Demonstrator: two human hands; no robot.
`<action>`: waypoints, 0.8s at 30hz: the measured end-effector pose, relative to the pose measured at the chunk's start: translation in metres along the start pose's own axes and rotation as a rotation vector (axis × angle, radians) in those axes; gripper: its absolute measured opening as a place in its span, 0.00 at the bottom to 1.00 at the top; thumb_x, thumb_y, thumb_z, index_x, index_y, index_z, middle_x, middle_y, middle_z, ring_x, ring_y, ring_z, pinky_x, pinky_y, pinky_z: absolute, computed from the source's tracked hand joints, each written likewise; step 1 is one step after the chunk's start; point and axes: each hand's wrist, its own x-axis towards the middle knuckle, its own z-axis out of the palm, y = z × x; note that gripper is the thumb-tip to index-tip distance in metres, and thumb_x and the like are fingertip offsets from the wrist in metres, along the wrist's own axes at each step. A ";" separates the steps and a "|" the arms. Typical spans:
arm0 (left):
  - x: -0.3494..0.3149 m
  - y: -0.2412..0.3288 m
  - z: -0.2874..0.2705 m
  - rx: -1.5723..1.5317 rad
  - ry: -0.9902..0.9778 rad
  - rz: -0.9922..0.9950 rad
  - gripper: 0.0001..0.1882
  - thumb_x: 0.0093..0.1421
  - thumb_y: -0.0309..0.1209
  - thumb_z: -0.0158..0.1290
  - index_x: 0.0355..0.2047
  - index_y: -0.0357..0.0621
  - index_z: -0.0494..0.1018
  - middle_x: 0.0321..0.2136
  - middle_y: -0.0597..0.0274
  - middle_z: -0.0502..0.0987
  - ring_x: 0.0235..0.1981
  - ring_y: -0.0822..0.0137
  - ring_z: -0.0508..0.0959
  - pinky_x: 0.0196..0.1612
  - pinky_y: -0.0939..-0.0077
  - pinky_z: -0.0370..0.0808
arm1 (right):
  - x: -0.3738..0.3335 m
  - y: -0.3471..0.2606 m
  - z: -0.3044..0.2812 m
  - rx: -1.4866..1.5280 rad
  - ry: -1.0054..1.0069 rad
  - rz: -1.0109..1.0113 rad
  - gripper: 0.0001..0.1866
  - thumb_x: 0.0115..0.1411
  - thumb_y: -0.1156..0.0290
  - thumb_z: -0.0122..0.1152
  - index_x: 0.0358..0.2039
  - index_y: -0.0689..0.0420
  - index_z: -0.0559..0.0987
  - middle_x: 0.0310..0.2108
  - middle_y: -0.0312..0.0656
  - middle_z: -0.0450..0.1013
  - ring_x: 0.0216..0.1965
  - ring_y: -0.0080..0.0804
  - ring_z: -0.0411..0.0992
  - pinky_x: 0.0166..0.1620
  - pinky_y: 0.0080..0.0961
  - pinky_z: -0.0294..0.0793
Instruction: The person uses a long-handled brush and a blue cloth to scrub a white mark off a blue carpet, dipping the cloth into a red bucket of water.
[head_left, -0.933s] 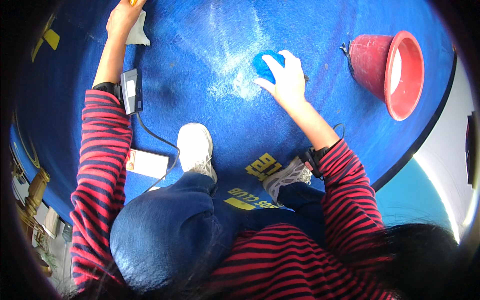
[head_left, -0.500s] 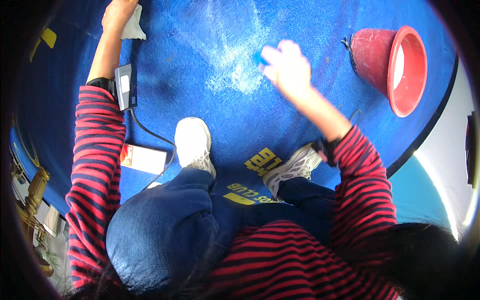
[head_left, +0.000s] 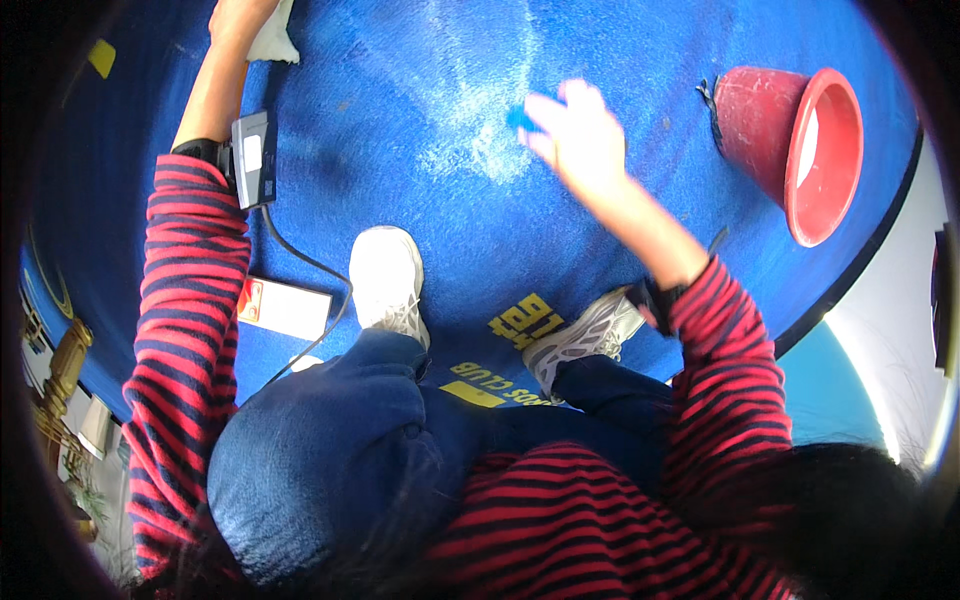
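My left hand (head_left: 238, 18) is at the far left, cut off by the upper edge of the view. A white cloth (head_left: 275, 38) hangs from its grip, its lower corner showing beside the wrist. My right hand (head_left: 582, 140) is over the blue carpet (head_left: 440, 230), bright and smeared by motion. Its fingers are bent around a small blue thing (head_left: 517, 117), whose kind I cannot make out. Whitish, pale marks (head_left: 490, 135) spread over the carpet beside that hand.
A red bucket (head_left: 765, 125) lies tipped on its side at the right, its mouth facing right. A white and red box (head_left: 287, 308) lies left of my white shoe (head_left: 387, 280). A grey device (head_left: 255, 160) with a black cable is strapped to my left forearm.
My left hand and the cloth have shifted slightly upward, further out of view. The bucket appears a little lower and further right. My right hand stays in nearly the same spot.
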 end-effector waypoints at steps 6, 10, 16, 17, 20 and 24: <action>-0.002 0.009 -0.003 -0.030 -0.089 -0.067 0.23 0.51 0.50 0.50 0.35 0.43 0.71 0.31 0.49 0.75 0.36 0.52 0.75 0.40 0.62 0.70 | 0.037 0.021 0.014 -0.051 0.227 -0.036 0.17 0.44 0.54 0.62 0.35 0.44 0.76 0.35 0.46 0.66 0.37 0.44 0.68 0.35 0.35 0.72; -0.003 0.017 -0.009 0.006 -0.062 -0.054 0.22 0.50 0.49 0.51 0.35 0.43 0.71 0.31 0.50 0.75 0.37 0.53 0.75 0.40 0.62 0.69 | 0.090 0.037 0.003 0.013 0.281 0.094 0.14 0.45 0.58 0.60 0.32 0.49 0.75 0.31 0.46 0.66 0.36 0.44 0.66 0.36 0.37 0.68; -0.008 0.013 -0.010 -0.048 -0.025 -0.017 0.24 0.50 0.49 0.51 0.37 0.41 0.70 0.33 0.48 0.75 0.38 0.51 0.74 0.41 0.62 0.69 | -0.008 -0.012 -0.009 0.027 -0.113 0.007 0.17 0.41 0.58 0.66 0.34 0.43 0.76 0.34 0.46 0.65 0.35 0.44 0.66 0.33 0.36 0.71; -0.006 0.014 -0.010 -0.032 -0.051 -0.040 0.23 0.50 0.48 0.51 0.37 0.41 0.70 0.32 0.48 0.75 0.38 0.51 0.74 0.40 0.62 0.69 | -0.017 -0.010 -0.006 0.045 -0.231 -0.027 0.17 0.41 0.58 0.66 0.34 0.43 0.75 0.36 0.46 0.66 0.37 0.44 0.66 0.34 0.35 0.71; -0.004 0.015 -0.008 -0.047 -0.096 -0.087 0.23 0.50 0.48 0.52 0.36 0.42 0.70 0.32 0.48 0.75 0.37 0.51 0.75 0.40 0.63 0.70 | 0.005 0.013 0.010 -0.006 0.043 -0.133 0.17 0.42 0.58 0.62 0.34 0.44 0.73 0.32 0.44 0.63 0.36 0.42 0.64 0.32 0.37 0.70; -0.003 0.016 -0.008 -0.044 -0.093 -0.089 0.23 0.50 0.48 0.51 0.36 0.42 0.71 0.31 0.49 0.75 0.37 0.51 0.75 0.40 0.63 0.70 | 0.094 0.043 0.011 -0.087 0.393 -0.034 0.18 0.46 0.53 0.60 0.38 0.42 0.75 0.37 0.47 0.66 0.39 0.45 0.67 0.37 0.37 0.71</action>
